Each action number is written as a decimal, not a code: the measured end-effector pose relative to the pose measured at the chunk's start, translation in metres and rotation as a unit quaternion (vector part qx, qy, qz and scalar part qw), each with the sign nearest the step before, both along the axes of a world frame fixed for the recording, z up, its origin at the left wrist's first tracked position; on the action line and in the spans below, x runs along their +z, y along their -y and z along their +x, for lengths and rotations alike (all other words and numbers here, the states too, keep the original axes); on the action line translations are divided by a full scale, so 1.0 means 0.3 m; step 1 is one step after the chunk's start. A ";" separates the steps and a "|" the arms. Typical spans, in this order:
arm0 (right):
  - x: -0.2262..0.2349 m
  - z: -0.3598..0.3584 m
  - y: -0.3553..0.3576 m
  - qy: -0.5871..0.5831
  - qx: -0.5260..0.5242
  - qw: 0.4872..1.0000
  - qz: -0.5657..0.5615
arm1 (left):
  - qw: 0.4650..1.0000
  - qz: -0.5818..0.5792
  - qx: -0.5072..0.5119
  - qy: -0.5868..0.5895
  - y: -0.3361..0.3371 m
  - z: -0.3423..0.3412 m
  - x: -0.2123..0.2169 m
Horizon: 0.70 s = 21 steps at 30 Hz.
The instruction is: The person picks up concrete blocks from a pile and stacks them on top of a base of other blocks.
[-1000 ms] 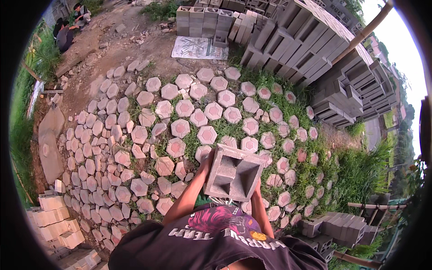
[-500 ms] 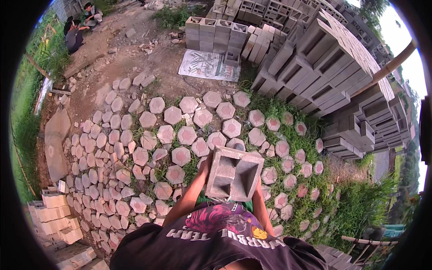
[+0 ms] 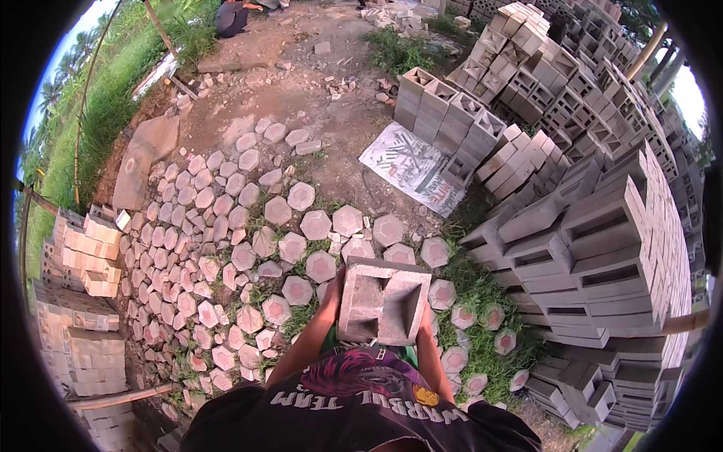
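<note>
A grey hollow concrete block (image 3: 364, 295) is held in front of my body at about waist height, its open cavities facing up. My left hand (image 3: 331, 298) grips its left side, and my right hand (image 3: 426, 325) presses against the right side. Most of the fingers are hidden behind the block's walls. Below it, hexagonal paving stones (image 3: 320, 266) with reddish centres lie spread over the ground.
Tall stacks of hollow blocks (image 3: 587, 248) rise on the right, and a row of upright blocks (image 3: 444, 113) stands ahead beside a white printed sack (image 3: 414, 169). More blocks (image 3: 86, 256) are piled at left. A crouching person (image 3: 231, 16) is far off.
My view has turned to the left, so the sack and the upright blocks now appear further right and lower. The block stays between my two hands.
</note>
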State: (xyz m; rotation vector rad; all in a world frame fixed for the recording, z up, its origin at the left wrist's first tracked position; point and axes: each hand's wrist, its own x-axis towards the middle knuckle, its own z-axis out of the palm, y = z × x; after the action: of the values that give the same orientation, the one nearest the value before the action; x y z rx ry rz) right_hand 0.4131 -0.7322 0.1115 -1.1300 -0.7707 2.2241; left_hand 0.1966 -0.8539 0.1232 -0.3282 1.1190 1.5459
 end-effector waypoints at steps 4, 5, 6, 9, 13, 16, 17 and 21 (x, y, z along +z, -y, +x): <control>-0.111 0.008 -0.284 -0.002 0.016 1.000 -0.009 | 1.000 -0.007 0.014 -0.010 -0.268 0.001 0.082; -0.183 -0.005 -0.357 -0.010 0.013 1.000 -0.016 | 0.998 -0.023 0.005 -0.053 -0.338 -0.018 0.115; -0.235 -0.005 -0.403 -0.011 0.005 1.000 -0.024 | 0.995 -0.041 -0.009 -0.089 -0.402 -0.029 0.117; -0.153 -0.052 -0.623 0.005 0.008 0.999 -0.040 | 0.997 0.002 -0.030 -0.064 -0.632 -0.101 0.007; -0.068 -0.125 -0.950 0.058 -0.059 0.997 0.009 | 0.989 -0.028 -0.128 -0.072 -1.066 -0.218 -0.062; -0.029 -0.158 -1.180 -0.001 -0.152 0.988 0.022 | 0.973 -0.027 -0.208 -0.096 -1.414 -0.283 -0.042; -0.021 -0.167 -1.232 -0.018 -0.163 0.986 0.033 | 0.964 -0.008 -0.243 -0.106 -1.505 -0.311 -0.044; 0.095 -0.256 -1.400 -0.049 -0.237 0.968 0.068 | 0.928 0.029 -0.325 -0.180 -1.802 -0.391 0.027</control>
State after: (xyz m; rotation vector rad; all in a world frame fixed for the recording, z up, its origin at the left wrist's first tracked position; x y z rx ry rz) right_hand 0.3363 -0.3122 0.1401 -1.0040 -0.5325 1.7843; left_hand 0.0794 -0.3133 0.1314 0.3628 1.2908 1.0545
